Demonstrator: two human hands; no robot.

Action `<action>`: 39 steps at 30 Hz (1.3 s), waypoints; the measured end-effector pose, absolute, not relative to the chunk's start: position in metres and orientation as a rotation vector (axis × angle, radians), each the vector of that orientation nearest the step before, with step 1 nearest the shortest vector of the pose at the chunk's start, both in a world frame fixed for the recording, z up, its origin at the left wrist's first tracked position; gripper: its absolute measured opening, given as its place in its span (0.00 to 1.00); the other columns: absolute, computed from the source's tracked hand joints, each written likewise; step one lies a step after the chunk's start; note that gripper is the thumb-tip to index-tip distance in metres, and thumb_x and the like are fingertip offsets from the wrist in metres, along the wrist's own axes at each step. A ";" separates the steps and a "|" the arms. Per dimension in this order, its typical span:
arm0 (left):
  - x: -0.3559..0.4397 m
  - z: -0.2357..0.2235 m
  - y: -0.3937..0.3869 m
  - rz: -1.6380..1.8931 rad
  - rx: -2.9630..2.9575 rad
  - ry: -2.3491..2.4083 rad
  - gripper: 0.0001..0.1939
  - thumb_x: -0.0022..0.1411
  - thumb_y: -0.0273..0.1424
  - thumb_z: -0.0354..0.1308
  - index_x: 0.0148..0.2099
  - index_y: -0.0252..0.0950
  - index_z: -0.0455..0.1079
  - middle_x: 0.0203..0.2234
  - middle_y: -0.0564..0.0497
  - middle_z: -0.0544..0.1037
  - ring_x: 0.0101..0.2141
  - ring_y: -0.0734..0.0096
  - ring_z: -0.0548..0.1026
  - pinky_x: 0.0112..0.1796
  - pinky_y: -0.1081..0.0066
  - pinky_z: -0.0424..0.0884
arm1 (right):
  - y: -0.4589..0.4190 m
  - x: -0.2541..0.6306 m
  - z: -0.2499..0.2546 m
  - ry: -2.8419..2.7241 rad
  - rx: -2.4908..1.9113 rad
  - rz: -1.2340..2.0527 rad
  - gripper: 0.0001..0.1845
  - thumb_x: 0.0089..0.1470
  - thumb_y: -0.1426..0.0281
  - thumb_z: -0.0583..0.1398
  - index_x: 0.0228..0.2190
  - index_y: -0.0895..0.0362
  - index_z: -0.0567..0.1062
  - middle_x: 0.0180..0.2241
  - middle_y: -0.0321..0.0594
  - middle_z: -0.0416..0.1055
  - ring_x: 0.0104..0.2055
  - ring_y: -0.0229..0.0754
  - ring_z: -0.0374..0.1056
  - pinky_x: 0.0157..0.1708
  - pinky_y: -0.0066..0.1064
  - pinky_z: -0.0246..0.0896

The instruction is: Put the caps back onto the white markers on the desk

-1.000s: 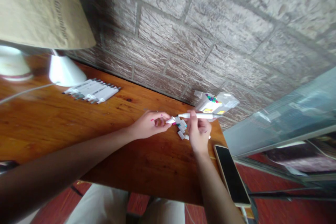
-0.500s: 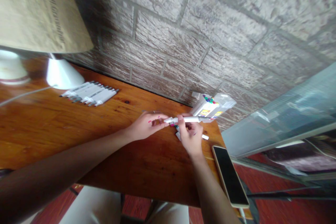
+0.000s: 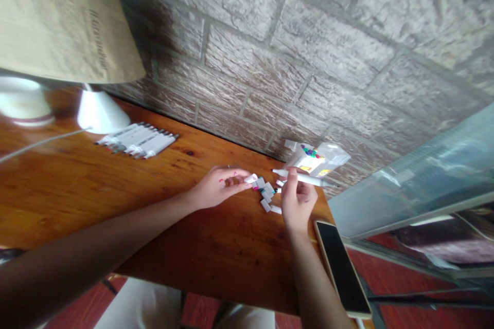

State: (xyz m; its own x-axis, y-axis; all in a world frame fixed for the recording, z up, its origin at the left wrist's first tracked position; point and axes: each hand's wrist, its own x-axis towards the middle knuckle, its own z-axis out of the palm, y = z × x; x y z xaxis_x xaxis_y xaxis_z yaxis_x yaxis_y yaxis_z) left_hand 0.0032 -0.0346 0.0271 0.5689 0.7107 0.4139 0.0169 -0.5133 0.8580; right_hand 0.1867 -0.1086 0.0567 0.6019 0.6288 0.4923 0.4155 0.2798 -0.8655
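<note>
My left hand pinches a small white marker cap between thumb and fingertips. In my right hand is a white marker, held level between thumb and fingers, its left tip bare and dark. The cap and the marker are apart. Between the hands, several loose marker caps with coloured ends lie in a small heap on the wooden table. Behind my right hand stands a clear plastic case with colourful-ended markers in it.
A row of white markers lies at the left, beside a lamp with a white base and a printed shade. A phone rests at the table's right edge. A rough brick wall runs along the back.
My hands have moved apart. The marker has shifted right with my right hand, coming away from the cap in my left, so its tip and the heap of caps now show.
</note>
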 end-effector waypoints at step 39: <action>0.000 0.046 -0.049 0.712 1.087 0.173 0.16 0.41 0.26 0.76 0.34 0.33 0.77 0.32 0.51 0.83 0.35 0.70 0.81 0.41 0.69 0.77 | -0.107 0.173 0.050 -0.931 -1.352 0.283 0.21 0.57 0.53 0.60 0.35 0.60 0.76 0.15 0.26 0.59 0.15 0.29 0.51 0.19 0.25 0.50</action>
